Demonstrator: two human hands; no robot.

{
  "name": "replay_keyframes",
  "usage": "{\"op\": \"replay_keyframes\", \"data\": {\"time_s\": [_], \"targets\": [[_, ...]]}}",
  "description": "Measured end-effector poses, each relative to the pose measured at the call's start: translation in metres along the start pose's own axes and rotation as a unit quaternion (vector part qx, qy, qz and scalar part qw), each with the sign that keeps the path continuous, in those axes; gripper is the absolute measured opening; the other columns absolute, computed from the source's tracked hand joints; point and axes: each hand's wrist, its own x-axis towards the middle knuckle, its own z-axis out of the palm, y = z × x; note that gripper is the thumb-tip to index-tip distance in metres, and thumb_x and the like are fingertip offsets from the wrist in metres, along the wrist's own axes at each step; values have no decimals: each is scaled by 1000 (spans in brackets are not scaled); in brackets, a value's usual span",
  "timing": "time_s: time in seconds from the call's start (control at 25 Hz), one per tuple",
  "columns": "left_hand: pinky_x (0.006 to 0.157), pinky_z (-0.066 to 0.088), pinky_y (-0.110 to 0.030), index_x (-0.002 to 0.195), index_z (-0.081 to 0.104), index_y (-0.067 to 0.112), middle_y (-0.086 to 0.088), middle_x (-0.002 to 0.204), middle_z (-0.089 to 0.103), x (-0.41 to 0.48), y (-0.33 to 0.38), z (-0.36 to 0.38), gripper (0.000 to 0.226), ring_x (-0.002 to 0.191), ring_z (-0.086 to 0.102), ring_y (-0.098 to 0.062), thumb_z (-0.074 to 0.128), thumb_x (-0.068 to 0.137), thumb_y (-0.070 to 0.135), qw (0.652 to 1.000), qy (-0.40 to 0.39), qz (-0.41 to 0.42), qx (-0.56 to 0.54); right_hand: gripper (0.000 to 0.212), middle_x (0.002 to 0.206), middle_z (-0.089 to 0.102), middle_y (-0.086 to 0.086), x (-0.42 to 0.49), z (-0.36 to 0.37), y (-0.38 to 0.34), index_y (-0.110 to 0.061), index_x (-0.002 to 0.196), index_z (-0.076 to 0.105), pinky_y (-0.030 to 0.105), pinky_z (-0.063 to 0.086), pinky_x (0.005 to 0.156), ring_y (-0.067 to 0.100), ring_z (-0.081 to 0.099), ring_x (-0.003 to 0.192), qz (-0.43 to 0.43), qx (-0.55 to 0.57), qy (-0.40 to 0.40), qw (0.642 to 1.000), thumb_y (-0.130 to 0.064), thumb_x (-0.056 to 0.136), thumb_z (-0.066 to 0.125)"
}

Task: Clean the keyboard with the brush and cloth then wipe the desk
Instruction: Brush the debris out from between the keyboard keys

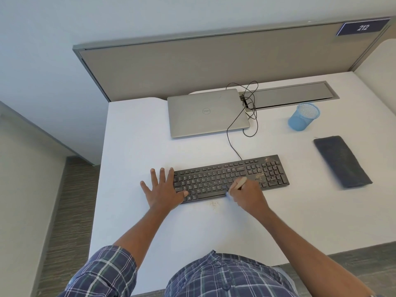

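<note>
Black flat wired keyboard [214, 179] lies mid-front on white desk [150, 232], tan crumbs [259, 173] on numpad end. Pale-handled brush w/ blue bristles [240, 182] tilted over kbd's mid keys, bristles near front edge. Dark grey folded cloth [342, 161] flat, right of kbd, apart.

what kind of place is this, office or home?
Most likely an office workstation: a white desk backed by a grey fabric partition panel that carries a blue number plate reading 212, with a recessed grey cable tray set into the desktop.
</note>
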Motion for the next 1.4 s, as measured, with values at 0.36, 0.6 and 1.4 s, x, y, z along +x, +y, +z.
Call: {"op": "replay_keyframes", "data": {"time_s": [0.36,0.6,1.4], "targets": [[126,0,-74,172,-3,37,0,182,-2,0,-3,3,106,165,-22,-32,53,93,81,1000,0,0,-21,23,59,68,-4,-10,6,26,-26,72,67,50,57,57,29,67,58,-22,32,61,997,-18,91,77],[126,-2,-73,172,-10,36,-3,182,-6,1,-7,5,105,165,-22,-31,47,96,81,999,-9,21,-29,19,61,70,3,-8,4,10,-25,77,70,41,54,54,27,68,57,-17,87,82,993,-17,94,76],[123,-13,-77,170,3,48,-2,181,-11,7,-55,-3,127,158,-38,-35,78,73,81,993,10,109,45,22,56,59,-14,-16,106,-45,-24,80,63,31,35,48,9,49,48,-112,47,41,992,-26,100,72]]}}
